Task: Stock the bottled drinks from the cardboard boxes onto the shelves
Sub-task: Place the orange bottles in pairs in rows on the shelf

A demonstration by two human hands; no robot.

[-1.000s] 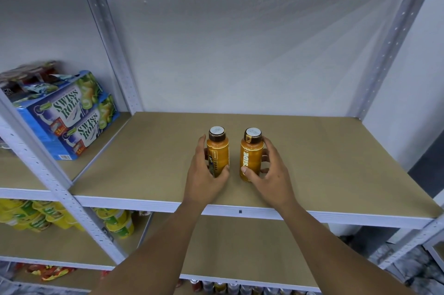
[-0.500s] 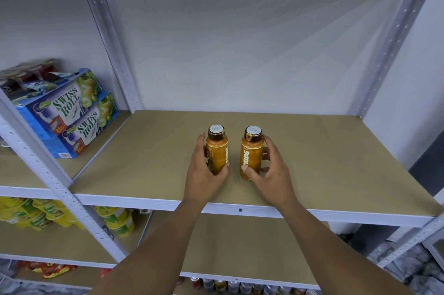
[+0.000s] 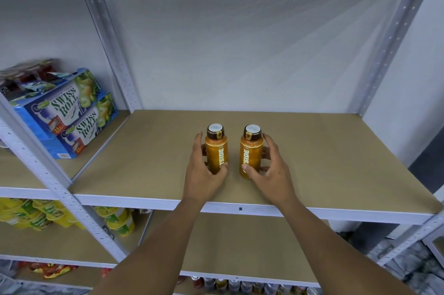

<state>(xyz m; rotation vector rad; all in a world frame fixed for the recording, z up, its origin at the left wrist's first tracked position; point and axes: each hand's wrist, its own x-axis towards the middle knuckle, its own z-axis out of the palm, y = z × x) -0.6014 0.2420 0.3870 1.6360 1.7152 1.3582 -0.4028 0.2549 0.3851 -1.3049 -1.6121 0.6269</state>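
Wrapping left hand and right hand around bottles.

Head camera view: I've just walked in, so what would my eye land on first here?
Two small orange bottles with brown caps stand upright side by side on the tan shelf board, the left bottle gripped by the left hand and the right bottle by the right hand. Stacked blue Swiss Roll cartons sit on the neighbouring shelf to the left.
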